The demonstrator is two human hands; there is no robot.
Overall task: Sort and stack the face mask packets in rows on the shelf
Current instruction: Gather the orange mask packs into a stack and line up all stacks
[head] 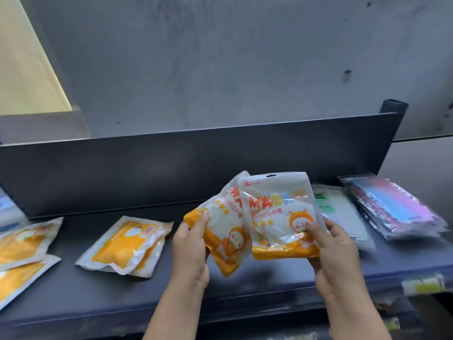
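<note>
I judge it half done: left hand (190,244) grips one orange packet (220,234), right hand (335,251) grips a second packet (279,212); yellow stack (125,244) and coloured stack (397,209) lie on the shelf (245,290).

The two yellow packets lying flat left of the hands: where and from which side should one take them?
Probably the near sealed edge of the yellow packets, from the front: they lie flat and overlapped, that thin rim faces the person, and the back wall closes the far side.

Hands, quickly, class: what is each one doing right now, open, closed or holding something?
Left hand: closed, gripping the tilted mask packet.
Right hand: closed, gripping the upright MASK packet.
</note>
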